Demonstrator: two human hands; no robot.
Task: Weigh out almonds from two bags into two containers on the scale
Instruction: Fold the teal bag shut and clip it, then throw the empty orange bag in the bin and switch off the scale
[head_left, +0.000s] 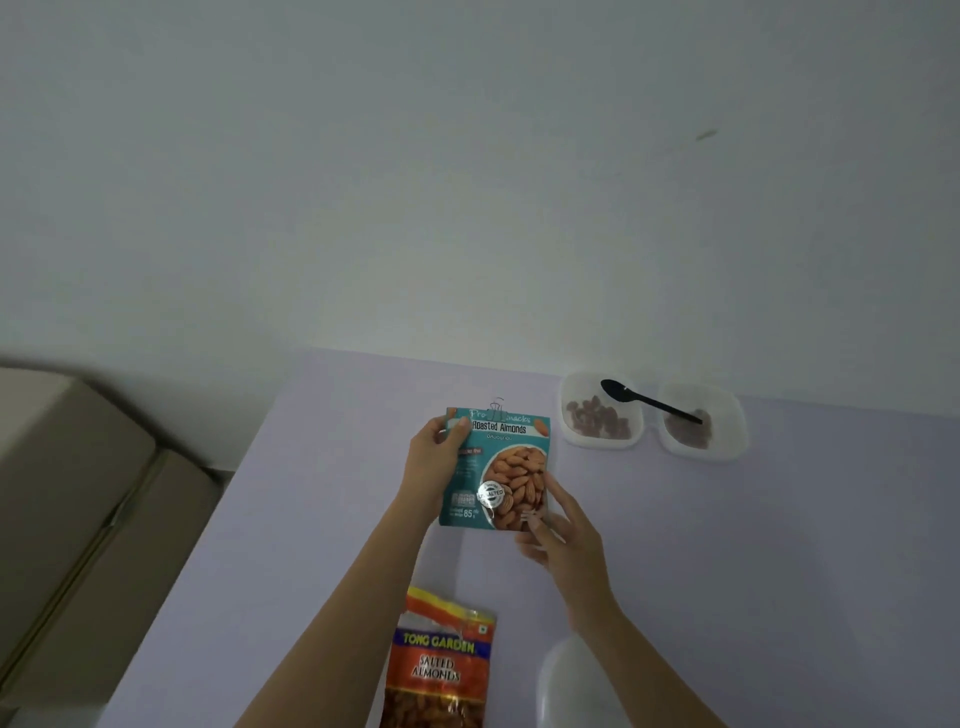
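One lilac tabletop (727, 545) carries all I log here. A cardboard box (78, 493) stands off its left edge. The orange bag (441, 670) of salted almonds lies at the near edge. The teal bag (498, 467) of roasted almonds is at mid-tabletop. My left hand (436, 452) pinches its upper left corner. My right hand (563, 530) has straight, spread fingers against its lower right corner. Far right, a container (584, 387) and a second container (727, 410) hold almonds, with a black spoon (649, 402) across both. A binder clip (497, 408) tops the teal bag.

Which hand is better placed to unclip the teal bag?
Likely the right hand: it is open by the teal bag, while the left hand grips its top corner near the clip.
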